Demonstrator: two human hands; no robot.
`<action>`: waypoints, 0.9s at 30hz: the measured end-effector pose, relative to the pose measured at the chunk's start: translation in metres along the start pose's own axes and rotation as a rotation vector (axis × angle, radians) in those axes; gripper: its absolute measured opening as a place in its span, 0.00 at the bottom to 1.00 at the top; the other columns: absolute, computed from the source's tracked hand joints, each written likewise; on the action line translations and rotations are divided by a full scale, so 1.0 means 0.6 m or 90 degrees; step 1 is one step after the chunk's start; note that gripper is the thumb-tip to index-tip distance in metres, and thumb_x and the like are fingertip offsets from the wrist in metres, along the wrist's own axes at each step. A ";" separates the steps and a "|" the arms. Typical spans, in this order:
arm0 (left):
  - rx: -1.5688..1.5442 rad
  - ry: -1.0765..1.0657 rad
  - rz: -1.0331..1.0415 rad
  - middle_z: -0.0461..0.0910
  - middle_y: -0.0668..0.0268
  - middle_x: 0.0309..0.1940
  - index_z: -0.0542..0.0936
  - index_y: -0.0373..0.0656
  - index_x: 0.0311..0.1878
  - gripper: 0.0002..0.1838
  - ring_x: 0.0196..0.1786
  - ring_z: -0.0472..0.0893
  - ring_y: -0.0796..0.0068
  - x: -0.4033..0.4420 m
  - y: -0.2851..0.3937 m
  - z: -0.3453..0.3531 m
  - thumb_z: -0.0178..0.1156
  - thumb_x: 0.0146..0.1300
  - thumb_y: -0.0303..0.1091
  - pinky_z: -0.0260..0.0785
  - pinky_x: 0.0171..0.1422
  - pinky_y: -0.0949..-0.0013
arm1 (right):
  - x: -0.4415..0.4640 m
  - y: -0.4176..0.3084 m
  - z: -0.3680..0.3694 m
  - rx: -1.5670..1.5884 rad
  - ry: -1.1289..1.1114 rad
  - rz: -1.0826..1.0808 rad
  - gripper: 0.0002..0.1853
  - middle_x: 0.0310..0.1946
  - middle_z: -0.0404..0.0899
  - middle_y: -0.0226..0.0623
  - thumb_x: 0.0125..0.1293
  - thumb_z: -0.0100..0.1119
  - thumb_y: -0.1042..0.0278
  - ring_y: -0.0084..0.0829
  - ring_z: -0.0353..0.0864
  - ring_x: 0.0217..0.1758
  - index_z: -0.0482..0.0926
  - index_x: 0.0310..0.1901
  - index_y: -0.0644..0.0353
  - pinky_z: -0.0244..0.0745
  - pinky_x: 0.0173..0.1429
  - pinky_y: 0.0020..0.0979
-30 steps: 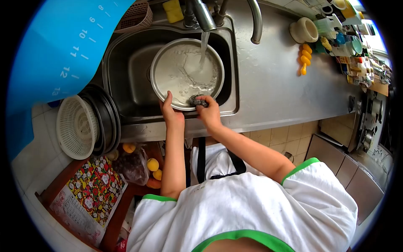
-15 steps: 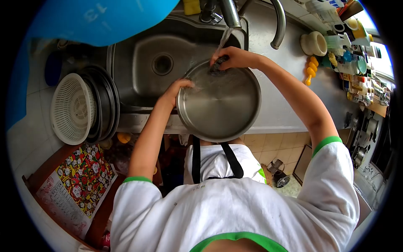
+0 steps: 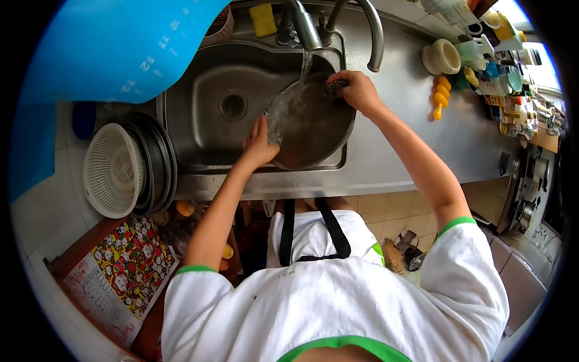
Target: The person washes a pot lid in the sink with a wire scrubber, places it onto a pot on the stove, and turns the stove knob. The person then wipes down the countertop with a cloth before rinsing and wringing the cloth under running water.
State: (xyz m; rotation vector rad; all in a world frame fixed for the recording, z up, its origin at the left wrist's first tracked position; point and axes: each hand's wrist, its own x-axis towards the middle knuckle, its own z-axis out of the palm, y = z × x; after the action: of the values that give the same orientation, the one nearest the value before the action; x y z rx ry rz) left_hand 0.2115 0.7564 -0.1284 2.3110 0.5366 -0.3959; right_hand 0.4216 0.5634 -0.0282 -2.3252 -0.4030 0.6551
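Note:
A round metal pan (image 3: 313, 130) is tilted over the right part of the sink (image 3: 208, 90), under water running from the faucet (image 3: 306, 30). Water spills across its left side. My left hand (image 3: 260, 145) grips the pan's left edge. At the upper right rim, my right hand (image 3: 357, 90) is closed on a dark metal scrubber (image 3: 335, 88), pressed near the inside of the pan. The fingertips of my left hand are partly hidden by the rim and the water.
Left of the sink stand a white plastic colander (image 3: 113, 171) and dark pans (image 3: 158, 163). A yellow sponge (image 3: 263, 20) lies behind the sink. A stone mortar (image 3: 441, 57) and an orange object (image 3: 441, 96) are on the right counter. A blue sheet (image 3: 120, 48) hangs at upper left.
The pan was held level with water in it, then lifted toward me and emptied; now it is back over the sink, tilted. My right hand has moved to its upper right rim with the scrubber.

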 end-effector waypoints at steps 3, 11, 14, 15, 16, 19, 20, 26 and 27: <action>0.159 0.007 0.304 0.68 0.58 0.64 0.73 0.43 0.60 0.23 0.72 0.58 0.54 -0.073 0.065 -0.057 0.52 0.65 0.44 0.54 0.71 0.57 | 0.006 0.012 0.008 -0.006 0.011 0.077 0.17 0.37 0.84 0.41 0.51 0.53 0.77 0.39 0.82 0.42 0.85 0.40 0.49 0.74 0.49 0.33; -0.120 0.339 0.325 0.76 0.62 0.27 0.74 0.41 0.30 0.09 0.31 0.76 0.58 -0.082 0.153 -0.079 0.57 0.63 0.34 0.66 0.31 0.63 | 0.016 -0.009 0.041 0.464 -0.009 0.362 0.16 0.41 0.77 0.26 0.63 0.59 0.61 0.23 0.74 0.44 0.74 0.52 0.48 0.70 0.46 0.33; -0.212 0.283 0.195 0.69 0.63 0.20 0.73 0.37 0.29 0.12 0.23 0.68 0.73 -0.060 0.134 -0.114 0.53 0.68 0.34 0.61 0.29 0.71 | -0.016 0.010 0.036 0.608 -0.015 0.264 0.15 0.49 0.74 0.25 0.67 0.55 0.62 0.21 0.69 0.53 0.71 0.54 0.47 0.62 0.57 0.33; -0.225 0.259 0.171 0.68 0.64 0.19 0.73 0.37 0.29 0.13 0.23 0.67 0.77 -0.051 0.128 -0.123 0.53 0.68 0.34 0.60 0.29 0.71 | -0.032 0.007 0.038 0.699 -0.021 0.191 0.14 0.49 0.74 0.25 0.67 0.54 0.65 0.22 0.68 0.54 0.71 0.54 0.48 0.58 0.60 0.33; -0.219 0.259 0.169 0.68 0.64 0.19 0.73 0.37 0.29 0.13 0.23 0.67 0.77 -0.043 0.126 -0.130 0.53 0.68 0.34 0.60 0.29 0.71 | -0.055 0.004 0.045 0.645 -0.041 0.059 0.13 0.48 0.75 0.26 0.66 0.54 0.69 0.26 0.70 0.56 0.71 0.52 0.51 0.53 0.67 0.41; -0.141 0.161 0.176 0.66 0.66 0.18 0.72 0.36 0.29 0.14 0.23 0.66 0.79 -0.035 0.126 -0.136 0.53 0.69 0.36 0.60 0.29 0.72 | -0.099 -0.038 0.089 0.144 0.073 -0.294 0.15 0.48 0.76 0.31 0.63 0.57 0.69 0.31 0.73 0.54 0.72 0.51 0.51 0.44 0.73 0.46; -0.165 0.179 0.196 0.68 0.60 0.20 0.73 0.38 0.29 0.14 0.23 0.69 0.68 -0.028 0.123 -0.129 0.52 0.68 0.37 0.60 0.28 0.68 | -0.103 -0.059 0.093 0.113 0.029 -0.344 0.15 0.46 0.77 0.32 0.62 0.58 0.70 0.31 0.73 0.54 0.72 0.51 0.51 0.43 0.73 0.47; -0.409 0.103 0.126 0.68 0.79 0.21 0.73 0.38 0.28 0.20 0.27 0.63 0.89 -0.006 0.062 -0.153 0.48 0.73 0.42 0.57 0.31 0.78 | -0.023 -0.030 0.099 0.343 -0.073 -0.288 0.17 0.42 0.77 0.37 0.63 0.57 0.70 0.31 0.77 0.47 0.71 0.54 0.53 0.65 0.63 0.36; -0.401 0.098 0.131 0.68 0.79 0.21 0.73 0.38 0.28 0.20 0.27 0.63 0.89 -0.006 0.065 -0.161 0.48 0.73 0.42 0.57 0.31 0.78 | -0.017 -0.015 0.087 0.383 -0.114 -0.162 0.17 0.45 0.77 0.39 0.65 0.55 0.70 0.30 0.76 0.48 0.70 0.56 0.54 0.70 0.56 0.29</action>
State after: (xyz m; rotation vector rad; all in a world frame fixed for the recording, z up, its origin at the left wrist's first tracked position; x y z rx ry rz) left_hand 0.2397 0.7982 -0.0372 1.7654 0.4153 0.0542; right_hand 0.3832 0.5927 -0.0522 -1.6234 -0.4940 0.7392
